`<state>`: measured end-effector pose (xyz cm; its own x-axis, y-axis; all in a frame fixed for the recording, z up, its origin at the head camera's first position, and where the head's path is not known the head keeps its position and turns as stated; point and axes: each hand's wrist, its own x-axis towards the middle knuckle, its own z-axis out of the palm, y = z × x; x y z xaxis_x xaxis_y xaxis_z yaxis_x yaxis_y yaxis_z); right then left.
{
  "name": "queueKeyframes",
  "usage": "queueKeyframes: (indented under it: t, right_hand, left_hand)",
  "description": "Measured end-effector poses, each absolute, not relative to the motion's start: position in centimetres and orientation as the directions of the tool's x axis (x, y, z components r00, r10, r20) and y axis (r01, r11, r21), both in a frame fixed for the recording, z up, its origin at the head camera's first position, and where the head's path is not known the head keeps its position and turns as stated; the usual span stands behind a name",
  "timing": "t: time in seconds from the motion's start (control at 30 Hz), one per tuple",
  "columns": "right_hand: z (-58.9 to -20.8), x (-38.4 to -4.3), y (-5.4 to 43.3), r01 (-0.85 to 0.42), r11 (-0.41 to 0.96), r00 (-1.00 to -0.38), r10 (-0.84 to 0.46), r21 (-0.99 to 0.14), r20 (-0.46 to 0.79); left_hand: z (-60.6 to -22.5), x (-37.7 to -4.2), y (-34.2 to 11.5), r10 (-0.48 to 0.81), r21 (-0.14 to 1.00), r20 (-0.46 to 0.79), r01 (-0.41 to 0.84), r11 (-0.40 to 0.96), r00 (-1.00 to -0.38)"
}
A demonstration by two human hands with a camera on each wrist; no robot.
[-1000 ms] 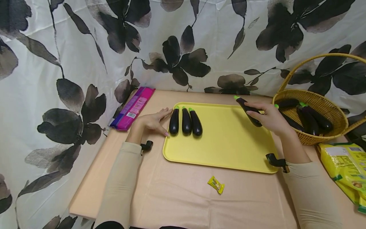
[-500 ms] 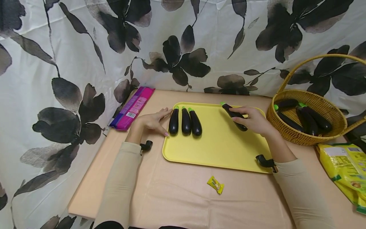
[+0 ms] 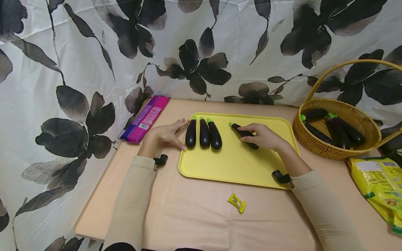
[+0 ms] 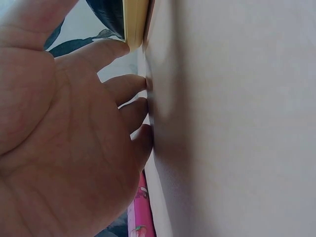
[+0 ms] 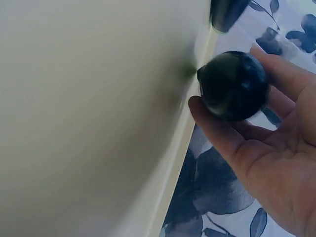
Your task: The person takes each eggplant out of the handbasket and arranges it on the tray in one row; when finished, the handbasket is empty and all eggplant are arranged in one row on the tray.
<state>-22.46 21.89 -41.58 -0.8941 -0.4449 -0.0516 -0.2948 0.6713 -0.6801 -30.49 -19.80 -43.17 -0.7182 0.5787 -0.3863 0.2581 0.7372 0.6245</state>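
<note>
My right hand (image 3: pixel 263 136) grips a dark purple eggplant (image 3: pixel 236 129) with a green cap, close over the middle of the yellow tray (image 3: pixel 226 167). In the right wrist view the eggplant's round end (image 5: pixel 234 86) shows between thumb and fingers. At the tray's left side, my left hand (image 3: pixel 168 134) rests with fingers extended, its fingertips right at the rim; the left wrist view shows its palm (image 4: pixel 69 143) and fingers spread against the table and tray edge. Three eggplants (image 3: pixel 205 134) lie side by side on the left part of the tray, caps pointing away.
A wicker basket (image 3: pixel 314 148) with several eggplants stands right of the tray. In front of it lies a yellow bag (image 3: pixel 373 184). A pink and purple packet (image 3: pixel 146 118) is at the back left, and a small yellow wrapped candy (image 3: pixel 237 203) lies before the tray.
My right hand has carried the eggplant leftward and down, from the tray's right side near the basket to over its middle. The left hand has stayed put.
</note>
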Motion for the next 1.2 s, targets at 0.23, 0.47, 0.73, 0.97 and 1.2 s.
queueKeyframes:
  t: [0.23,0.47,0.73,0.97,1.2]
  right_hand:
    - [-41.8,-22.6,21.3,-0.276,0.696,-0.892,-0.442,-0.663,-0.093]
    - [-41.8,-23.1,21.0,-0.304,0.705,-0.865,-0.487,-0.641,-0.125]
    - [-41.7,-23.5,20.4,-0.297,0.686,-0.851,-0.505,-0.664,-0.141]
    - [-41.9,-23.8,19.6,-0.306,0.678,-0.850,-0.511,-0.668,-0.129]
    - [-41.7,-23.9,18.7,-0.353,0.663,-0.803,-0.577,-0.660,-0.150]
  left_hand:
    - [-43.2,-30.6,-19.9,0.573,0.622,-0.397,0.249,0.742,-0.718]
    - [-42.9,-30.5,-19.8,0.580,0.633,-0.383,0.253,0.732,-0.719]
    - [-43.0,-30.4,-19.8,0.578,0.634,-0.385,0.250,0.732,-0.720]
    - [-43.2,-30.4,-19.9,0.575,0.621,-0.383,0.259,0.740,-0.723]
    - [-43.0,-30.2,-19.8,0.571,0.617,-0.382,0.259,0.743,-0.727]
